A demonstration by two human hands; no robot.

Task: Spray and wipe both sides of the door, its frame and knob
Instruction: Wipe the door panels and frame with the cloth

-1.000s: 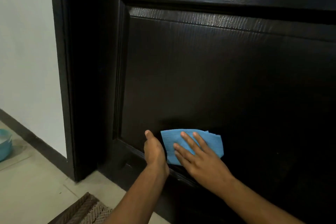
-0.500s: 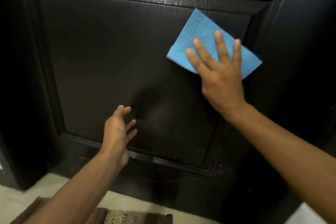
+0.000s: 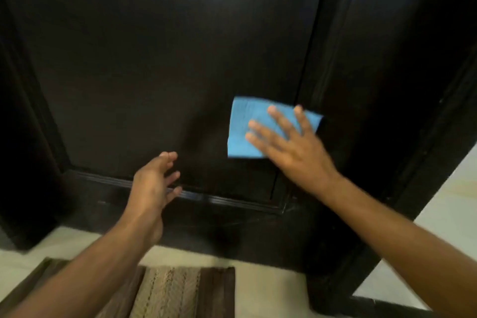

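The dark brown panelled door (image 3: pixel 154 59) fills the view, seen at its lower panel. A blue cloth (image 3: pixel 245 124) lies flat against the panel's lower right part, near the raised moulding. My right hand (image 3: pixel 291 147) presses it to the door with straight, spread fingers. My left hand (image 3: pixel 152 183) hovers empty in front of the lower moulding, fingers loosely spread; whether it touches the door I cannot tell. The dark door frame (image 3: pixel 413 162) runs down the right side. The knob and any spray bottle are out of view.
A brown and beige striped doormat (image 3: pixel 170 292) lies on the pale tiled floor (image 3: pixel 271 289) just below the door. More pale floor shows beyond the frame at the right edge.
My right hand has slid the blue cloth down the panel from its upper right corner to its lower right part. My left hand stayed low by the bottom moulding.
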